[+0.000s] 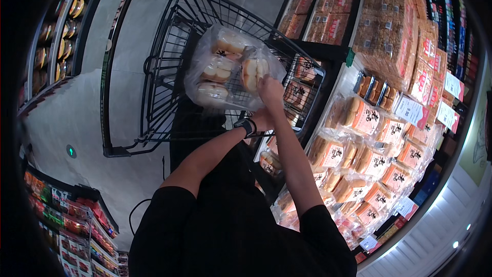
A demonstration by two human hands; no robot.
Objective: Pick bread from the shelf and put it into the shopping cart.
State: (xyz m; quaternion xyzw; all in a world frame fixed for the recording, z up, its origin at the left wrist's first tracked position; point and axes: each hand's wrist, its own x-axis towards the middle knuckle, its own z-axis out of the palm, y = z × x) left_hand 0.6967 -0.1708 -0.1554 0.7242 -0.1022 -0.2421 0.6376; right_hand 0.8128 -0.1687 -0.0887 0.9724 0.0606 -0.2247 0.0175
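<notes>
A large clear plastic bag (236,102) rests on the wire basket of a black shopping cart (161,84). Several packaged bread loaves (217,70) show through its film. My right hand (272,91) has its fingers closed on the bag's near right side, against one loaf (251,75); whether it also pinches that loaf through the film is unclear. Just below, my left hand (262,120), with a dark watch (246,126) at the wrist, lies by the bag's lower edge. My right wrist crosses over it and hides its fingertips.
Wrapped bread packs (369,161) are heaped on a lit display at right, with price cards (411,111). Stacked brown packages (384,27) stand farther back. The cart's handle bar (105,84) is at left. Shelves of packaged goods (73,215) flank the grey floor (88,123).
</notes>
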